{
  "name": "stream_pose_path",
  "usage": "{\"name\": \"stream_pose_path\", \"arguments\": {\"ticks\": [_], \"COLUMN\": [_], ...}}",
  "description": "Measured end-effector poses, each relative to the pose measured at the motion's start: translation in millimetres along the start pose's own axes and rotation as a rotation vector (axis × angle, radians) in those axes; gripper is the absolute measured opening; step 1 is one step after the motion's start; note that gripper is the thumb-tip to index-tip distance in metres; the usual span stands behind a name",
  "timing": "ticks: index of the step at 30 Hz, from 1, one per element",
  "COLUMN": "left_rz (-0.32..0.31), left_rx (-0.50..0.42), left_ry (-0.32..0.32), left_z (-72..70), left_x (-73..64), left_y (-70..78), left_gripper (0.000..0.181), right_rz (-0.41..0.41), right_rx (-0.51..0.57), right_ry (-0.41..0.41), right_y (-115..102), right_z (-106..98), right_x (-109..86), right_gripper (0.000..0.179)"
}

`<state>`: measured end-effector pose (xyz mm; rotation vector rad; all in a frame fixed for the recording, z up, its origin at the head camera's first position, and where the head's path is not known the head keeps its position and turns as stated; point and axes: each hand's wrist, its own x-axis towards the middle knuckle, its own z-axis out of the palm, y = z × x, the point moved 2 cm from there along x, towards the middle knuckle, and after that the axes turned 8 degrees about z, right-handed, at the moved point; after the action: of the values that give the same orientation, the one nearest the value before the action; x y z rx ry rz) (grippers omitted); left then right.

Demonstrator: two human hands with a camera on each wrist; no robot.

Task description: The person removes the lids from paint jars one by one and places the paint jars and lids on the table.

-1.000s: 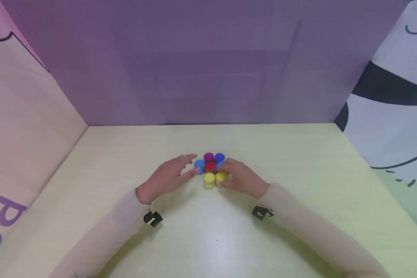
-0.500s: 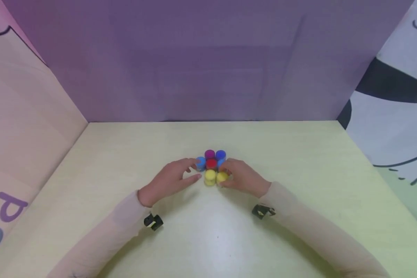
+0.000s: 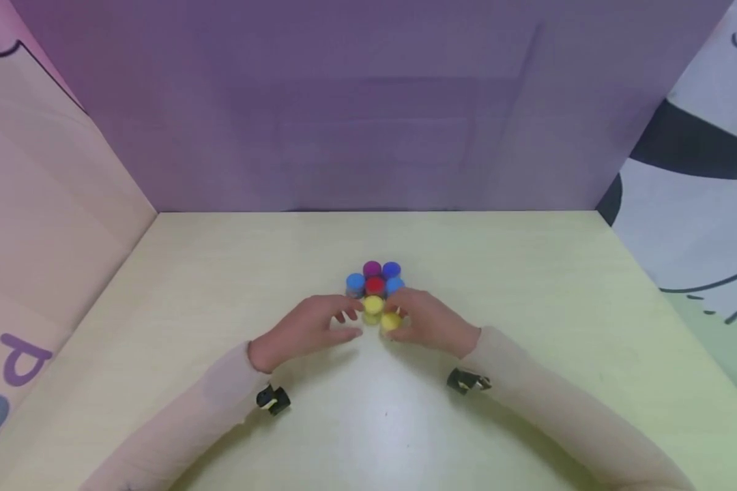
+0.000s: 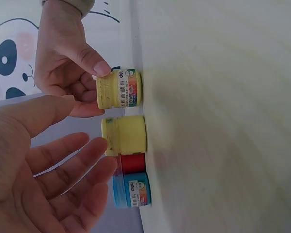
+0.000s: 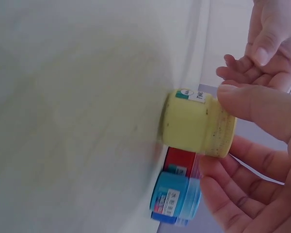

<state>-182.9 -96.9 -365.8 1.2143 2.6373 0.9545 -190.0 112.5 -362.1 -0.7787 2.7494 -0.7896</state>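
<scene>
My right hand pinches a small yellow paint jar by its lid, thumb on one side and fingers on the other. That jar stands at the near right of a cluster of paint jars. Beside it is a second yellow jar. My left hand reaches toward this one with fingers spread and loosely bent; whether a fingertip touches it I cannot tell. Behind the yellow jars are a red jar, a light blue jar at left and another light blue jar at right, partly hidden by my right hand.
At the back of the cluster stand a purple jar and a dark blue jar. The pale table ends at a purple wall. Printed panels flank it on both sides.
The right yellow jar has shifted toward me, apart from the other yellow one, in my right hand. My left hand has moved from the left light blue jar nearer to the left yellow jar.
</scene>
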Motion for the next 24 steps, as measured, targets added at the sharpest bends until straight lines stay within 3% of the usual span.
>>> {"name": "stream_pose_path", "arguments": {"ticks": [9,15,20,24], "left_rz": [-0.032,-0.134,-0.231,-0.262], "left_rx": [-0.09,-0.122,-0.203,-0.23], "left_ry": [-0.069,-0.126,-0.156,-0.156], "left_z": [15.9,23.2,28.1,31.4], "left_x": [0.4,3.1,6.2,8.7], "left_y": [5.0,8.7,9.5,8.9], "left_gripper": [0.037,0.035,0.035,0.036], "right_rz": [-0.01,-0.094,-0.129,-0.14], "right_rx": [-0.021,-0.037,-0.031,-0.034], "right_ry": [-0.066,-0.086,-0.077,-0.065], "right_y": [-10.8,-14.8,-15.1,-14.5], "right_z": [6.3,9.4,9.9,9.6], "right_x": [-8.6,-14.9,-16.2,-16.5], "right_gripper": [0.029,0.024,0.021,0.021]}}
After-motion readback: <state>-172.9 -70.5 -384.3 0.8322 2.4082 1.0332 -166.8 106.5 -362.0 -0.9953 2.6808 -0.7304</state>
